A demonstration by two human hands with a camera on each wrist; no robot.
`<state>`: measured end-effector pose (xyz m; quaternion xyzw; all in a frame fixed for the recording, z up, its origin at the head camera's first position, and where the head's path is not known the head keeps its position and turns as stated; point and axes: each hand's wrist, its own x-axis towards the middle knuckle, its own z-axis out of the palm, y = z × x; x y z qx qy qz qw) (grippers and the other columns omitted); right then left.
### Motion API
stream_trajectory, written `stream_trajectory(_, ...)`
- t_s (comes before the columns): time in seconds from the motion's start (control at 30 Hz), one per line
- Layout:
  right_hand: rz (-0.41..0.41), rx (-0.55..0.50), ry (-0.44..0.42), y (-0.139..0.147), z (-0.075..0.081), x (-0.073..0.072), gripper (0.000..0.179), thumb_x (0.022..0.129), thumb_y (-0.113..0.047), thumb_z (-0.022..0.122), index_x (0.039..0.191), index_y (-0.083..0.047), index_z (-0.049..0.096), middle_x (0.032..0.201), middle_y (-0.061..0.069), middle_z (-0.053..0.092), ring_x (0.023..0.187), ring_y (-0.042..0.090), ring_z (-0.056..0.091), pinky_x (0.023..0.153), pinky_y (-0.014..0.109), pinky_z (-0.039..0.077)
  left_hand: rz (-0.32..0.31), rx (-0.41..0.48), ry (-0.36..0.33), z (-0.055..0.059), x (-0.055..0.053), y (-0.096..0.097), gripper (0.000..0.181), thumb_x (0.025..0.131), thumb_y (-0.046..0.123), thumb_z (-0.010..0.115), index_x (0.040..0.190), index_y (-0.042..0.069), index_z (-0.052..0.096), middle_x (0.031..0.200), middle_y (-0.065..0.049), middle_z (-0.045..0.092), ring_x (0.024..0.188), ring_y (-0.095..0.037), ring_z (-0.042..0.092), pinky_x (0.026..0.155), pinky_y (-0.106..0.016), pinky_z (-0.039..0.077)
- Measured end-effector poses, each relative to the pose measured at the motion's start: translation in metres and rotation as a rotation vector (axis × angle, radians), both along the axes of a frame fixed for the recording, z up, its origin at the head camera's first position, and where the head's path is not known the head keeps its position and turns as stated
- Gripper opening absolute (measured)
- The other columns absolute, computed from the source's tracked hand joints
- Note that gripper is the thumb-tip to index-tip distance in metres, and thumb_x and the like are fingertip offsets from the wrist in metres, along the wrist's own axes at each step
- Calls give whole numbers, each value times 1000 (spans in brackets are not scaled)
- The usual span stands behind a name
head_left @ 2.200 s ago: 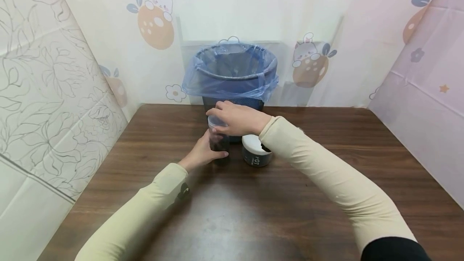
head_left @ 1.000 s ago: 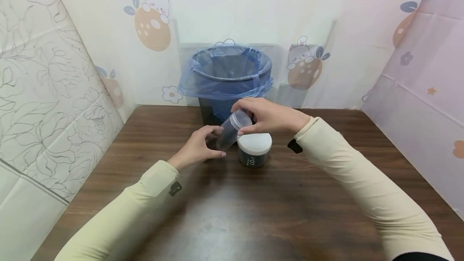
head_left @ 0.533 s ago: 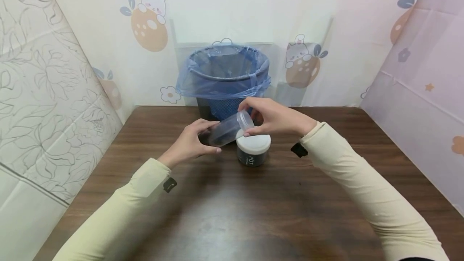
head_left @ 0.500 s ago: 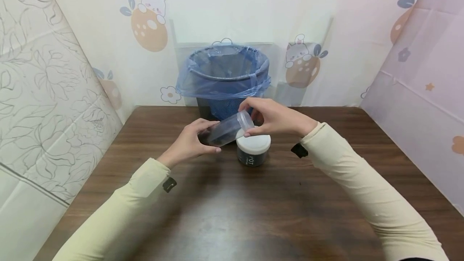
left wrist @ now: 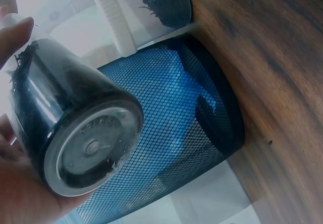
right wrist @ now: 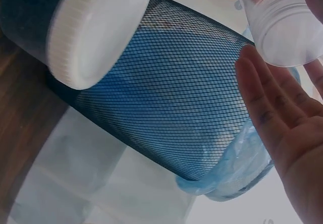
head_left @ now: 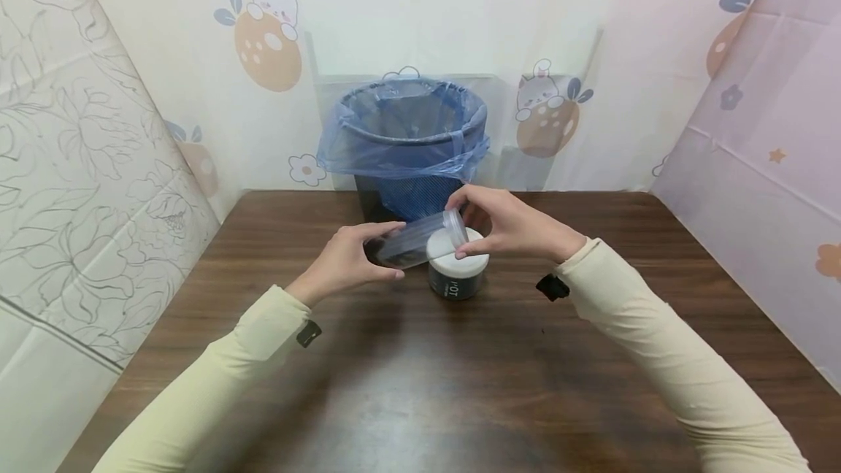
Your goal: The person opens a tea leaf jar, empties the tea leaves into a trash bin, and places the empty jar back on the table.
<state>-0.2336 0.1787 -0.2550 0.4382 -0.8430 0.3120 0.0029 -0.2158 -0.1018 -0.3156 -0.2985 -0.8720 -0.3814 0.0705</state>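
A clear plastic jar [head_left: 419,238] with a ribbed, see-through screw lid [head_left: 455,231] is held nearly level above the table. My left hand [head_left: 338,261] grips its dark base end. With thumb and fingers, my right hand [head_left: 512,226] pinches the lid. The left wrist view shows the round bottom of the jar [left wrist: 93,146] and dark, ragged-edged colouring along its wall. Just under and behind the jar's lid end, a squat tub [head_left: 455,285] with a white lid and dark lower wall stands upright on the table.
Behind the tub stands a black mesh bin [head_left: 420,195] lined with a blue plastic bag [head_left: 401,155] folded over its rim. The brown wood-grain table [head_left: 420,378] ends at a wall covered with printed sheets [head_left: 394,6]. Patterned sheets also hang on both sides.
The jar has tipped from upright to nearly level, its lid end towards the right. My right hand has moved right and slightly down with the lid end, while my left hand keeps the base.
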Motion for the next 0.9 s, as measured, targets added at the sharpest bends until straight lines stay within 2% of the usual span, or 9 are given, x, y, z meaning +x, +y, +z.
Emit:
stream_trajectory(0.37, 39, -97, 50, 9, -20, 1, 54, 66, -8, 87, 108, -5, 53, 101, 3, 60, 81, 14, 61, 73, 30, 53, -11, -54, 20, -1, 1, 8, 71, 63, 22, 90, 128, 16, 63, 106, -1, 70, 97, -18, 61, 85, -38, 47)
stream_trajectory(0.63, 82, -149, 69, 10, -30, 1, 54, 66, -7, 87, 107, -2, 53, 105, 6, 60, 81, 18, 61, 70, 32, 53, -13, -97, 4, -4, -1, 8, 71, 64, 22, 89, 130, 17, 62, 107, -1, 70, 97, -18, 61, 83, -37, 48)
stream_trajectory(0.9, 106, -166, 126, 10, -35, 0, 53, 65, -5, 87, 106, -3, 53, 105, 4, 58, 80, 20, 59, 69, 32, 53, -14, -115, 30, -5, -1, 8, 71, 62, 23, 89, 128, 17, 63, 105, 0, 70, 93, -17, 61, 80, -35, 48)
